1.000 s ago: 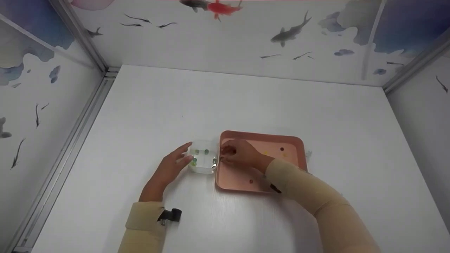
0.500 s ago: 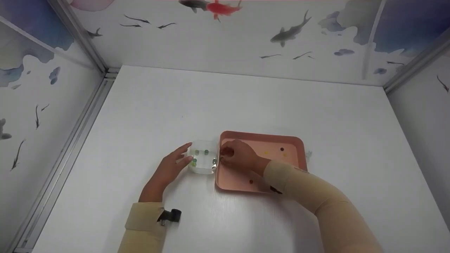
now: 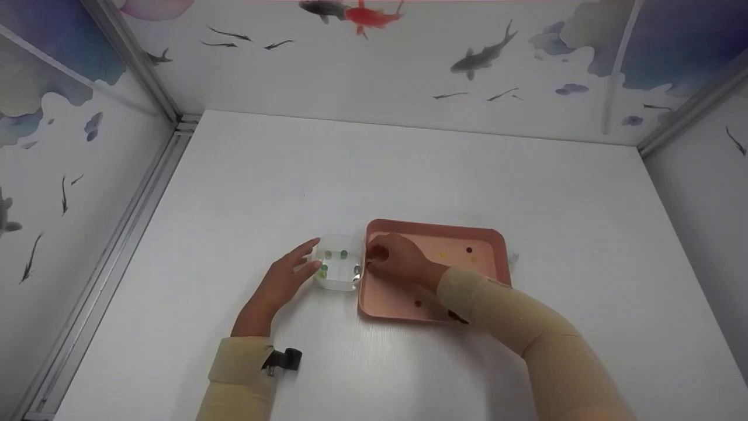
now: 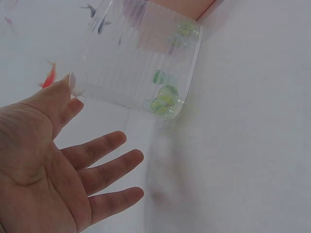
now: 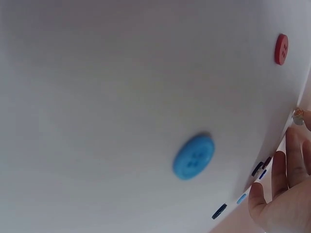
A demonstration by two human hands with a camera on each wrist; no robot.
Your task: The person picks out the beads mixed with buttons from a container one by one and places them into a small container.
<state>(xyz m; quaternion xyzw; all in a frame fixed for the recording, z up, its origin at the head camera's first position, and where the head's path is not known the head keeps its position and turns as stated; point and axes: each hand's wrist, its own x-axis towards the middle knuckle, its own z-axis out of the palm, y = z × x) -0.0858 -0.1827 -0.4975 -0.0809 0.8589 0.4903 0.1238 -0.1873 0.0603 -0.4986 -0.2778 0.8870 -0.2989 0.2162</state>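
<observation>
A clear plastic box [image 3: 340, 285] with several green and clear glass marbles [image 4: 164, 100] in it stands against the left side of a pink tray [image 3: 388, 313]. My left hand [image 3: 283, 279] is at the box's left side, thumb and a fingertip at its rim, the other fingers spread. Inside the tray my right hand [image 3: 403, 257] reaches to the left wall with bent fingers. In the right wrist view it pinches a glass marble [image 5: 298, 116] at the fingertips, partly hidden.
Several buttons lie scattered in the tray, among them a blue button [image 5: 194, 157], a red button [image 5: 281, 49] and a yellow button [image 3: 442, 255]. A small clear object [image 3: 513, 258] sits just outside the tray's right side. Printed walls surround the white table [image 3: 263, 169].
The right wrist has shifted slightly left, and its fingertips have drawn a little closer together at the tray's left wall. The left hand and the box stay in place.
</observation>
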